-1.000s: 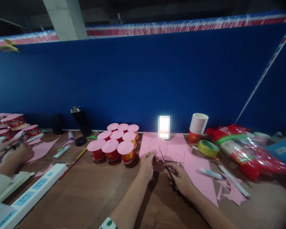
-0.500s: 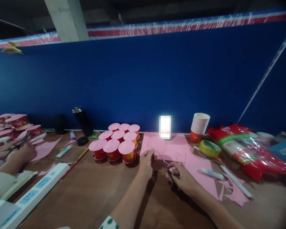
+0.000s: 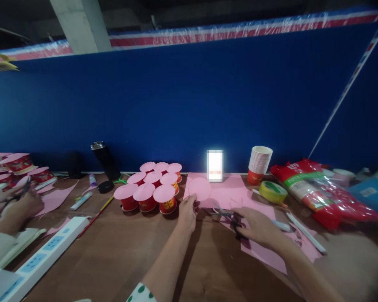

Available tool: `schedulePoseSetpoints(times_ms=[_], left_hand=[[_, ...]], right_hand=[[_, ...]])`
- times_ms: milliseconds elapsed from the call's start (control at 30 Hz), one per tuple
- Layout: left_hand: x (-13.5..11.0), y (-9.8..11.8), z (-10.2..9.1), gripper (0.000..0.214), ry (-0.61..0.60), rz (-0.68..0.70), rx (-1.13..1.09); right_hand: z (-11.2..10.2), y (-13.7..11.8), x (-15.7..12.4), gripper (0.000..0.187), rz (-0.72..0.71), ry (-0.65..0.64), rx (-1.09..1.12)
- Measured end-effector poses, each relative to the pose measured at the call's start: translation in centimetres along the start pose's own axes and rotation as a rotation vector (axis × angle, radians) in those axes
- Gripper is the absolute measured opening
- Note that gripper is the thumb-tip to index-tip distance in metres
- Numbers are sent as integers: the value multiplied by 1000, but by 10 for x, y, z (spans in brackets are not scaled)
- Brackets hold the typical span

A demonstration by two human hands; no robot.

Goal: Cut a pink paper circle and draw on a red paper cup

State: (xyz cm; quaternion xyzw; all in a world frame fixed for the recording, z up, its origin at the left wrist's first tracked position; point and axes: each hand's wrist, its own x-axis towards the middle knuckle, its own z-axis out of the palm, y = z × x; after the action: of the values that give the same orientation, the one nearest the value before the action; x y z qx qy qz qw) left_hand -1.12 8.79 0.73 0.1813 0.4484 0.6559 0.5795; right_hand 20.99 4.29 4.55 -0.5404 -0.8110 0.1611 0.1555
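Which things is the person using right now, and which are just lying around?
In use: pink paper circle in the left hand; scissors at the right hand; pink sheet beneath.
Lying about: tape roll, stacked paper cups, black flask, power strip, red bag.

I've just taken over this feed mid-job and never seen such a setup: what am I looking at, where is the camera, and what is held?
No machine here: one camera, worn on a person's head, looks forward and down at their two bare hands over a brown wooden table. The left hand pinches a round pink paper disc. The right hand grips dark metal scissors low over a flat pink paper sheet. Nearby stand red paper cups capped with pink discs, a stack of paper cups and a yellow tape roll. The hand at the far left is a co-worker's.
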Motion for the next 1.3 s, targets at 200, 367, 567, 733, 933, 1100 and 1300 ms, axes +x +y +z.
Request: schedulePoseSetpoints(times_ms=[200,367,567,733,933,1100,1300], left_hand=[[-4,-1,2,43,-83,-47,-82],[-10,2,4,43,-148,-46,-81],[-16,-1,7,39,-261,-29,-20],[-17,-4,7,39,-262,-18,-1],[-19,-12,8,39,-302,-67,107],[-20,-18,8,41,-333,-58,150],[-20,-22,9,41,-349,-69,165]], right_hand=[[3,3,1,57,32,29,6],[6,3,7,26,202,107,-81],[11,11,10,32,167,200,-124],[12,14,10,34,171,208,-159],[19,11,10,33,123,144,-185],[24,11,11,27,78,335,-89],[35,-3,15,41,173,314,796]])
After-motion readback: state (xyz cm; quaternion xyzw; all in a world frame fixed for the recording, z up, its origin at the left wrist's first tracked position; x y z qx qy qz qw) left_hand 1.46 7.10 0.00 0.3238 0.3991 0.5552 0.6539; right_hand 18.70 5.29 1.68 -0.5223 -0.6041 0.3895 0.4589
